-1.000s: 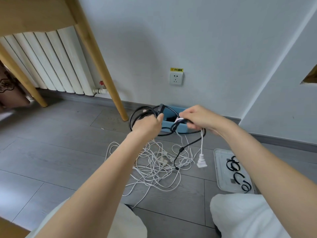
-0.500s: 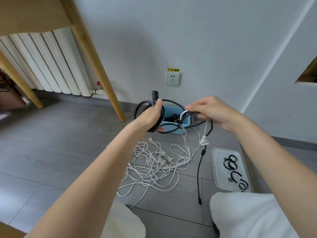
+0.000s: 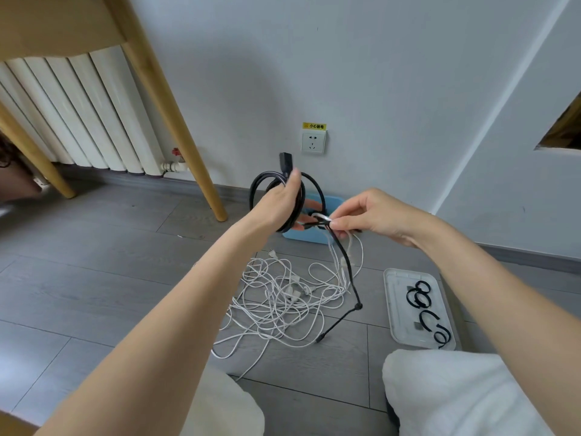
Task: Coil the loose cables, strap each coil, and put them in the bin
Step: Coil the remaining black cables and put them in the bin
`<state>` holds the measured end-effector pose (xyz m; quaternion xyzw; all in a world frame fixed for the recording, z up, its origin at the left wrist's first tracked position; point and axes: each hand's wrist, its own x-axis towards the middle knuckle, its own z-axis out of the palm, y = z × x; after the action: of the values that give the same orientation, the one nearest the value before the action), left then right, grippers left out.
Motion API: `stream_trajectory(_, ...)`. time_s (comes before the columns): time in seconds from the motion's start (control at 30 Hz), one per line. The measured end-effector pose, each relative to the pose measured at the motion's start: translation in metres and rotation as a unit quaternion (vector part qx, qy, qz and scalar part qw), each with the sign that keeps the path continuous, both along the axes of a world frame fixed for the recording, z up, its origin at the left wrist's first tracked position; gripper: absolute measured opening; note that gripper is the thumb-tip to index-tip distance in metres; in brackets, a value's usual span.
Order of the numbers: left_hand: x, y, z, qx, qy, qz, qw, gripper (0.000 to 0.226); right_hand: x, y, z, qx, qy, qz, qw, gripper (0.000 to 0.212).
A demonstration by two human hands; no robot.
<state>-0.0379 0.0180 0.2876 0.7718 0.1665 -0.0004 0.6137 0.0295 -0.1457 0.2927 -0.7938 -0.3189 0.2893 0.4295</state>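
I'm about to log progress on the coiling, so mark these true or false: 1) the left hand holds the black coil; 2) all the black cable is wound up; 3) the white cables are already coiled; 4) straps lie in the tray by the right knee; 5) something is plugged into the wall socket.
1) True: the left hand grips the black coil.
2) False: a black tail hangs from the right hand to the floor.
3) False: the white cables lie in a loose tangle on the floor.
4) True: black straps lie in the white tray.
5) False: the wall socket has nothing plugged in.
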Motion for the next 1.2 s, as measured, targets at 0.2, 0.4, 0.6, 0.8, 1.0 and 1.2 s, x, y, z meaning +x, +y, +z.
stream_trajectory(0.2,0.005,-0.011,-0.011,0.196,-0.007,-0.047,0.979,0.058,-0.003,0.009,-0.001,0.048,0.069,-0.1,0.991,0.013)
stream_trajectory(0.4,0.004,0.004,-0.014,0.264,0.017,-0.031,0.964,0.054,0.015,0.002,0.001,-0.103,-0.262,-0.186,0.941,0.02)
stream_trajectory(0.6,0.005,0.005,-0.017,0.339,0.044,-0.033,0.939,0.048,0.025,-0.006,0.001,0.083,-0.204,-0.327,0.919,0.016)
stream_trajectory(0.8,0.002,-0.001,-0.014,0.334,0.009,-0.05,0.941,0.049,0.017,-0.003,0.015,0.299,0.066,-0.331,0.893,0.04)
stream_trajectory(1.0,0.001,-0.019,-0.014,0.305,-0.039,-0.093,0.947,0.049,0.001,0.015,0.022,0.329,0.148,-0.219,0.907,0.066)
stream_trajectory(1.2,0.004,-0.021,-0.008,0.203,-0.048,-0.092,0.974,0.048,-0.003,0.031,0.028,0.407,0.032,-0.228,0.884,0.054)
